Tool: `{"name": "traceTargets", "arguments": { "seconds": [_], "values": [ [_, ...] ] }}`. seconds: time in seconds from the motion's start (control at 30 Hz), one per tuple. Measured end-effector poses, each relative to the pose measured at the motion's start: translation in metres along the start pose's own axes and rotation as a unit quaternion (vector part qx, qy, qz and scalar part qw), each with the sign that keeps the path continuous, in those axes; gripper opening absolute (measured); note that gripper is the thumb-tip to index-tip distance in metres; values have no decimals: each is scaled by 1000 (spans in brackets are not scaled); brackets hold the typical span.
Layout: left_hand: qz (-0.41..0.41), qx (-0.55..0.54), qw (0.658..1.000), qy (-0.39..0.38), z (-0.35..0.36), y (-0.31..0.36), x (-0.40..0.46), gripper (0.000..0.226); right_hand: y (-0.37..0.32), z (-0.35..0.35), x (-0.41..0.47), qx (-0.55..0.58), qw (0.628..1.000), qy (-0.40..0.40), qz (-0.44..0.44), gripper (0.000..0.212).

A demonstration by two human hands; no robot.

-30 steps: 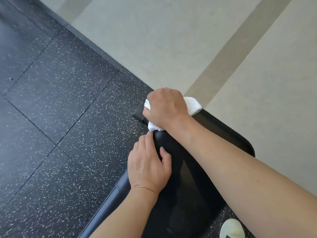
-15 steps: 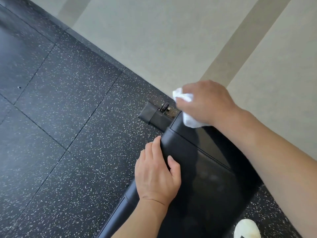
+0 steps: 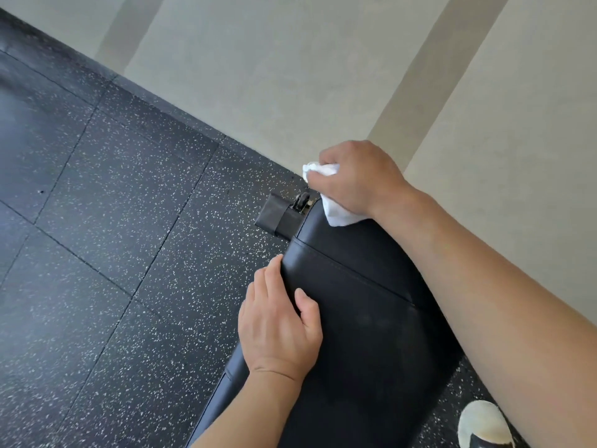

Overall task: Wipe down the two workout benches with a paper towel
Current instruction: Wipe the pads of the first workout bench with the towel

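Since a second ago we have carried our right hand [image 3: 355,179] from the near corner of the bench [image 3: 361,305] across its far end, so the foot bracket [image 3: 281,218] and its small wheel [image 3: 302,200], covered before, now show beside the pad. Half a second ago that hand was already there; it has barely shifted since.

Our right hand grips the paper towel [image 3: 336,211], bunched in curled fingers, one white tuft poking out at the knuckles and a larger fold hanging below the palm onto the far edge of the bench. We judge the wad is held tight like this so pressure lands on the rim, where the upholstery rolls over and a flat sheet would slip.

Our left hand [image 3: 279,328] rests on the bench's left edge, nearer to us than the seam, fingers straight and laid along the side, thumb spread on the top surface, holding nothing. It has stayed in the same spot throughout, and we take it as a brace that steadies the bench while the other arm reaches past.

By the bench's near right corner, on the speckled floor [image 3: 113,253], sits the toe of a white shoe [image 3: 481,421]. Only one bench is in view, so we judge the task is partway through at most.
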State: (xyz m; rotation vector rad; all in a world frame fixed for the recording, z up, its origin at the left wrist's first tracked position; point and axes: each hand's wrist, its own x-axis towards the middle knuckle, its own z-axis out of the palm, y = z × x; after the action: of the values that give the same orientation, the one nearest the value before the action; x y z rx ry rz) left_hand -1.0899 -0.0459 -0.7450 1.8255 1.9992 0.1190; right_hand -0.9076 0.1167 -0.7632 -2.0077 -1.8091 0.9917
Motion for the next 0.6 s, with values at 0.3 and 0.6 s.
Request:
{"name": "traceTargets", "arguments": {
  "seconds": [0.3, 0.6],
  "values": [
    [-17, 6, 1000, 19, 6, 0, -3, 60, 82, -46, -102, 110, 991, 12, 78, 49],
    [-26, 24, 999, 21, 5, 7, -4, 67, 119, -48, -150, 140, 980, 71, 123, 42]
  ]
}}
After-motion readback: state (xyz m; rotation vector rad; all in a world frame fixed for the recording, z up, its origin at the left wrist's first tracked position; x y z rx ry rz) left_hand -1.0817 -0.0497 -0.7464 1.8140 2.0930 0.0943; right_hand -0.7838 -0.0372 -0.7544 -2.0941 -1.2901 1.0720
